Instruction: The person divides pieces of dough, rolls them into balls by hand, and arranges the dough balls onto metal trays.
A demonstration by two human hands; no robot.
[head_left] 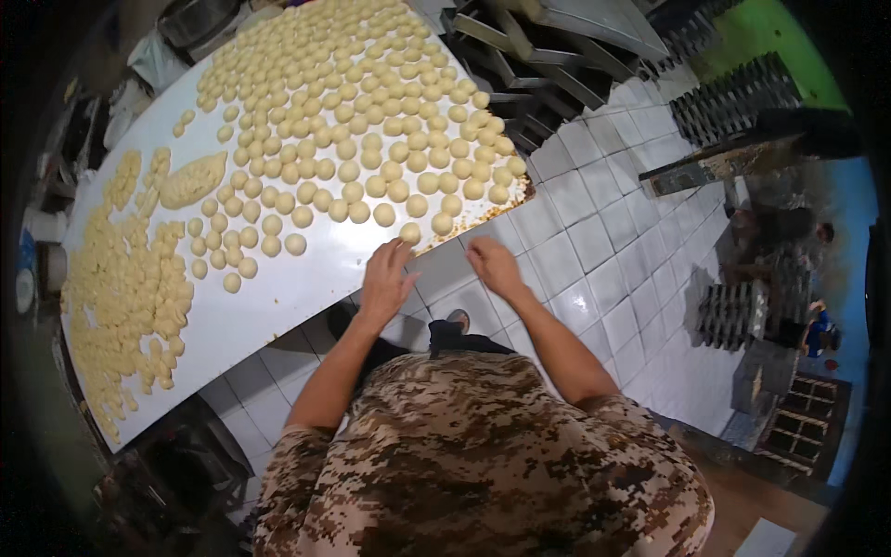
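Rows of round pale dough balls (348, 148) cover much of the white table (251, 353), with an oblong dough mass (192, 182) and many irregular small dough pieces (130, 288) on the left. My left hand (388, 278) is at the near edge, fingertips at a dough ball (409, 231), thumb spread apart. My right hand (494, 269) is just off the table's edge over the floor, fingers loosely bent and holding nothing visible. Brown crumbs (487, 213) line that edge near both hands.
Dark metal trays (548, 65) are piled beyond the table's right corner, with more tray stacks (733, 102) along the right. A metal pot (190, 20) stands behind at upper left. A white tiled floor (603, 241) lies right. A person (775, 227) is at far right.
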